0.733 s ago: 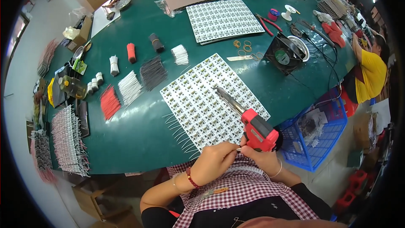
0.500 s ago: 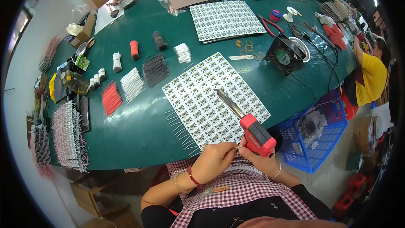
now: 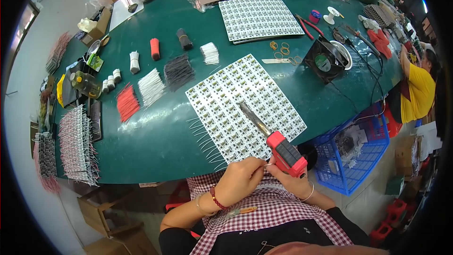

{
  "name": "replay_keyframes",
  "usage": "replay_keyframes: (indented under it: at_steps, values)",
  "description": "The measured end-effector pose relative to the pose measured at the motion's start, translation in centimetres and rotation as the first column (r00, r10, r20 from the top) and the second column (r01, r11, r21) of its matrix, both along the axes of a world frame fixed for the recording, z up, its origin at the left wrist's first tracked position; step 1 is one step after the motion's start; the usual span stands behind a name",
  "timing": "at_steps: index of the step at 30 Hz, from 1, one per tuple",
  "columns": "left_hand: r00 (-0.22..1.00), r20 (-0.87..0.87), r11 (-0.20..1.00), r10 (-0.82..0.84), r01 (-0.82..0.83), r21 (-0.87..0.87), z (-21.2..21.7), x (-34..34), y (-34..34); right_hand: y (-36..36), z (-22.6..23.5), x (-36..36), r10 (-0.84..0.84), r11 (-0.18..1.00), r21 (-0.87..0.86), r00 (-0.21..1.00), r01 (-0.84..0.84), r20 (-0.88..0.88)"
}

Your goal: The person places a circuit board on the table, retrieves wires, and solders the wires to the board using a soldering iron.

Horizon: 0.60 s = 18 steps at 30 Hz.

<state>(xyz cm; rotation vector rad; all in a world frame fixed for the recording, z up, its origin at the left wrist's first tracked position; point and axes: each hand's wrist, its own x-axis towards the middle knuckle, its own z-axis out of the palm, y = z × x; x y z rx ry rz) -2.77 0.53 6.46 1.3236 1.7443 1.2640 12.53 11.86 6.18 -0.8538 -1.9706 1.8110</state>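
Over the table's front edge, my left hand (image 3: 241, 175) is closed in a pinch on a thin pale wire (image 3: 268, 164). The wire's other end reaches the fingers of my right hand (image 3: 296, 185). A red and black soldering gun (image 3: 286, 153) rests in that right hand, its long dark metal tip (image 3: 252, 115) pointing away over the circuit board panel (image 3: 222, 99). This white panel carries rows of small parts. Several thin pale wires (image 3: 204, 141) stick out from its left edge. How my right fingers wrap the handle is partly hidden.
Left of the panel lie piles of black (image 3: 179, 72), white (image 3: 151, 88) and red wires (image 3: 128, 104). Stacked panels (image 3: 262, 19) sit farther back. A black fan (image 3: 325, 59) stands right, above a blue basket (image 3: 351, 156). A person in yellow (image 3: 417, 92) sits at far right.
The view has shifted slightly, so the table things appear a little farther right. My hands keep the same hold, and the soldering gun sits slightly lower and farther left.
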Motion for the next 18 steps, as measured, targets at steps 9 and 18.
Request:
replay_keyframes:
  at_steps: [9, 18]
  values:
    - [0.996, -0.089, 0.999, 0.019, -0.023, -0.038, -0.4, 0.4, -0.3, -0.1, -0.4, 0.0, -0.008, 0.999, -0.031, 1.000, 0.007, -0.006]
    - [0.996, -0.070, 0.999, 0.051, -0.051, -0.005, -0.1, 0.6, -0.2, 0.4, 0.7, -0.3, -0.112, 0.886, -0.460, 0.991, 0.065, -0.077]
